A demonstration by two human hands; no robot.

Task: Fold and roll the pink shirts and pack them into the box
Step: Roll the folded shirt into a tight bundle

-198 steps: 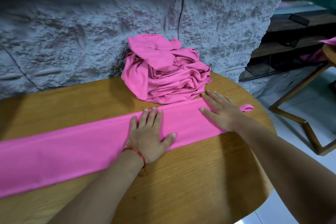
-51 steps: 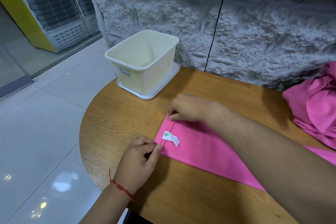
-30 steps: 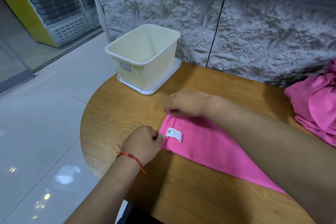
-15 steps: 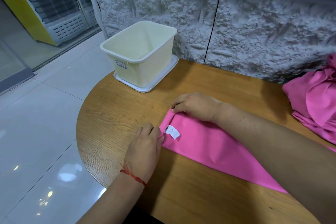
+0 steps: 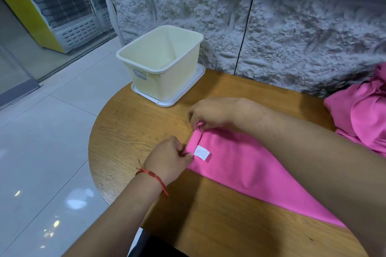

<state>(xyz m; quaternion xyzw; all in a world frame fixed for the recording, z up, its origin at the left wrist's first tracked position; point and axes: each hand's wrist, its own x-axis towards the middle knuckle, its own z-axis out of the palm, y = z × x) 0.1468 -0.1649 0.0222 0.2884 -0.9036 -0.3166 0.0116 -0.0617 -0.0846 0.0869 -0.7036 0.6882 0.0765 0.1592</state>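
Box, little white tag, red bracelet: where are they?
cream box [image 5: 173, 81], head view, on its outer wall.
white tag [image 5: 201, 153], head view, middle of the label.
red bracelet [image 5: 152, 174], head view, string across the wrist.

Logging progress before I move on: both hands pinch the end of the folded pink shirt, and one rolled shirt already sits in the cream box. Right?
No: the head view shows the cream box empty. The left hand and right hand do pinch the end of the folded pink shirt.

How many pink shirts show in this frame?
2 at least: a folded strip across the table, one end rolled over; a crumpled heap at the right edge, possibly several shirts.
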